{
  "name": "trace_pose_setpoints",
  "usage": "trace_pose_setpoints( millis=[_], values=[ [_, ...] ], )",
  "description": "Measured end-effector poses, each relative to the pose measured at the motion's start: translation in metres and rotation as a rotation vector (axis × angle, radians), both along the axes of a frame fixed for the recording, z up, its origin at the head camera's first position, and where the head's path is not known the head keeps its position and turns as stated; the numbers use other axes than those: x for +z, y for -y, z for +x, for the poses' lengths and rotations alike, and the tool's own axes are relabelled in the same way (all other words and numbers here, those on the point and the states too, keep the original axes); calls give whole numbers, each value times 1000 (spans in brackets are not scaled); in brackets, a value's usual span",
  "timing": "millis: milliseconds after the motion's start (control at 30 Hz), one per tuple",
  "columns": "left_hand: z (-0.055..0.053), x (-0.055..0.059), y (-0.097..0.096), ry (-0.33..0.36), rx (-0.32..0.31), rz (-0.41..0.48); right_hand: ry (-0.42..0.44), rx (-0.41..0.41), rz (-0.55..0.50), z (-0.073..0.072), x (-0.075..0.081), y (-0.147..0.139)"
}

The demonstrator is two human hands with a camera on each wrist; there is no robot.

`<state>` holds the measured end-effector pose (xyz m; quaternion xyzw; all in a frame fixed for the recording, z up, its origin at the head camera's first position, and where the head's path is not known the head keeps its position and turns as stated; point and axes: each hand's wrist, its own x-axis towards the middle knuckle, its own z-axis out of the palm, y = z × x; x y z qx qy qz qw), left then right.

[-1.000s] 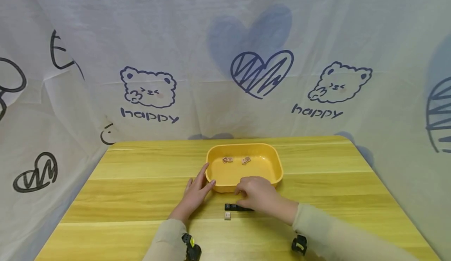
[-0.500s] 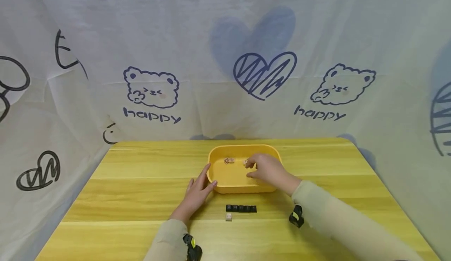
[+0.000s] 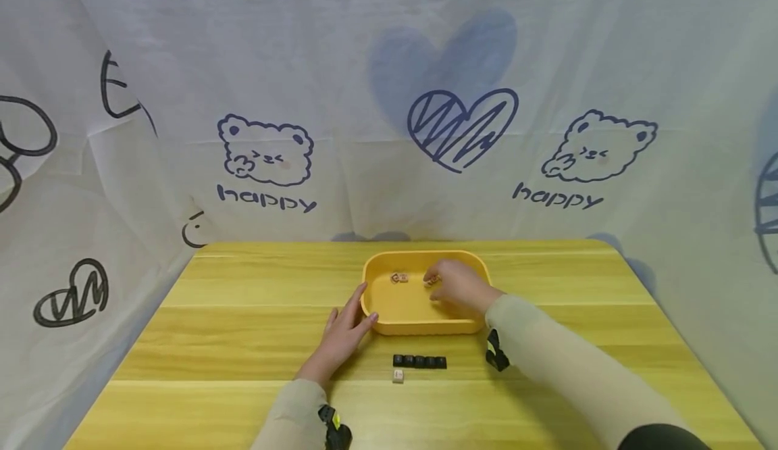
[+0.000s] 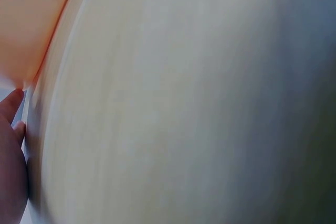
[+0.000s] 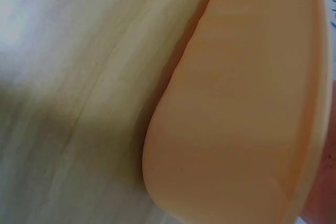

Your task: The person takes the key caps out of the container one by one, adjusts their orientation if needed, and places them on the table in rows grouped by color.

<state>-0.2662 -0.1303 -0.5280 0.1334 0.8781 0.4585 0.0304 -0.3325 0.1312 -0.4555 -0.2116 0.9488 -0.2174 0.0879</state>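
A yellow plastic tray stands on the table with small beige keycap-like pieces in it; one pair lies toward the left. My left hand rests against the tray's left front corner, fingers extended along the rim. Inside the tray, my right hand has its fingertips at another small beige piece, thumb apart from the fingers. The hand partly covers the pieces there. In front of the tray lies a straight row of several black keycaps. One beige keycap sits just below the row's left end.
The wood-grain table carries the tray near its middle. A white cloth with drawn bears and hearts hangs behind and at both sides. In the right wrist view the tray's outer wall blocks most of the hand.
My right hand has moved from the black keycap row up and forward into the tray, down to the right-hand beige pieces. The left hand has stayed at the tray's corner.
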Motion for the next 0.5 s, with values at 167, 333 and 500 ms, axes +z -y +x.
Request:
trace_pose_setpoints(
  millis=[167,333,500],
  values=[
    [0,-1,0,-7,8,1,-17,40,41,-11,-11,4],
    [1,-1,-1,-5,2,2,-24,71,52,-16,-16,7],
    [0,0,0,-3,6,4,-47,82,58,-15,-17,10]
  ],
)
